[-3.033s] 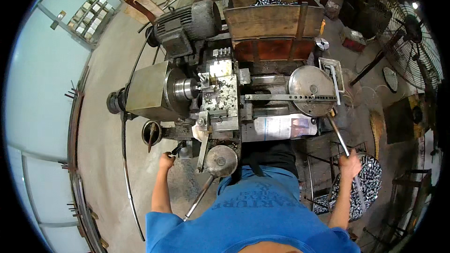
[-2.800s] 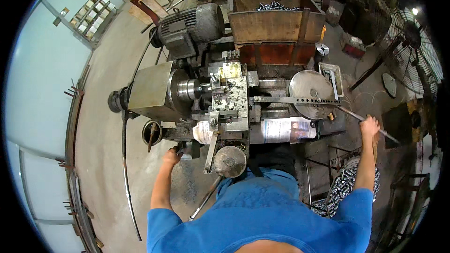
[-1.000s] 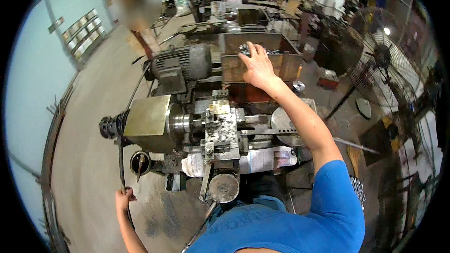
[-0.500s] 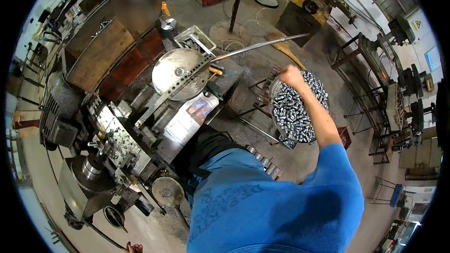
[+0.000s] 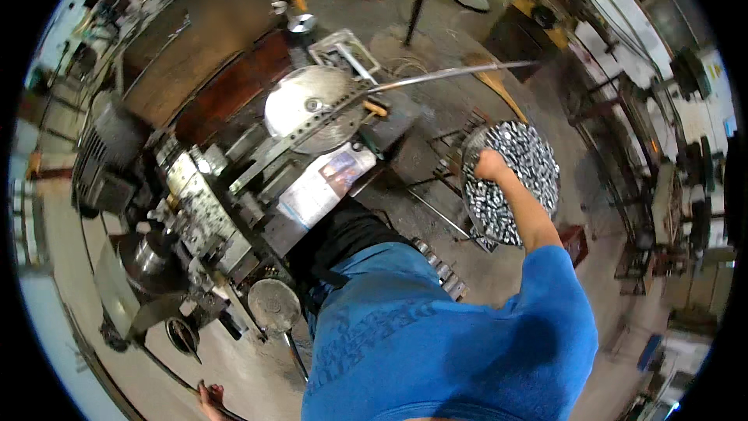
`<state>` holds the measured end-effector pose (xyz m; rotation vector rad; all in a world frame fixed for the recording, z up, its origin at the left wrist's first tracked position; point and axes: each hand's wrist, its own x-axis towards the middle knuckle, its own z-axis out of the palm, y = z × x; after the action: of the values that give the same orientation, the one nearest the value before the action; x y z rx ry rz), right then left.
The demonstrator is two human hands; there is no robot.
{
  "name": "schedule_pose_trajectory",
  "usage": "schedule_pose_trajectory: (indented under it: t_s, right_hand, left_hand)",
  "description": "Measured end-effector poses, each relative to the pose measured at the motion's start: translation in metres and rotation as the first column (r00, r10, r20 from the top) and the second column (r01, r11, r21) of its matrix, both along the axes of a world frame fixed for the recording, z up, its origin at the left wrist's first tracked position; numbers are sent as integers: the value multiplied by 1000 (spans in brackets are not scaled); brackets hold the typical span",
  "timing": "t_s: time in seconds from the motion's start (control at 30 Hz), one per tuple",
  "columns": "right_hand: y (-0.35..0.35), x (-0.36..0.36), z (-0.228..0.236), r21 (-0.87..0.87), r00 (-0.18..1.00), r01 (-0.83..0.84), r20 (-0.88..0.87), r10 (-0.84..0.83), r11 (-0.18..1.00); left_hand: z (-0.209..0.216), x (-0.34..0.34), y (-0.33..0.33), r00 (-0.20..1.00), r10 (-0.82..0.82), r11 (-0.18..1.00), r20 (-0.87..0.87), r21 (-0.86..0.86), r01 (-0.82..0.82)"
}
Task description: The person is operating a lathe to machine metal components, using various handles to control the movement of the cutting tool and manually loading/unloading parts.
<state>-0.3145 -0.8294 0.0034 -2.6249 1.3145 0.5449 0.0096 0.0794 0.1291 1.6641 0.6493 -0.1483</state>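
My right hand [image 5: 489, 165], its fingers curled in, is over the left side of a round basin [image 5: 467, 206] heaped with small shiny metal parts [image 5: 520, 179]. What it holds, if anything, is hidden. My left hand [image 5: 209, 399], low at the left edge of the view, is closed around a long dark lever [image 5: 173, 375] of the machine. A cylindrical metal chuck [image 5: 149, 253] sits on the machine above that lever.
A large metal disc [image 5: 308, 105] with a perforated bar and long rod lies on the bench beside a printed sheet [image 5: 327, 179]. A round stool seat [image 5: 273, 306] stands near my left side. Metal cylinders [image 5: 442, 269] line up by my lap. A broom [image 5: 499, 90] lies beyond the basin.
My right hand has dropped from above the basin's far left rim toward the metal parts. My left hand shows a little more, along with the lever. The whole view has shifted slightly.
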Motion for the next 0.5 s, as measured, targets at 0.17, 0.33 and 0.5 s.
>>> schedule_pose_trajectory:
  t_s: [0.17, 0.33, 0.5]
  right_hand:
    - [3, 4, 6, -75, 990, -132, -65, 127, 988]
    - [1, 21, 37, -38, 876, 59, 481, -33, 998]
    - [100, 162, 170, 318, 449, -421, 887, -109, 849]
  left_hand:
    - [22, -11, -29, 989, -132, 991, 62, 30, 131]
    - [48, -21, -54, 986, -121, 987, 114, 116, 108]
    - [42, -17, -52, 989, -112, 990, 101, 102, 102]
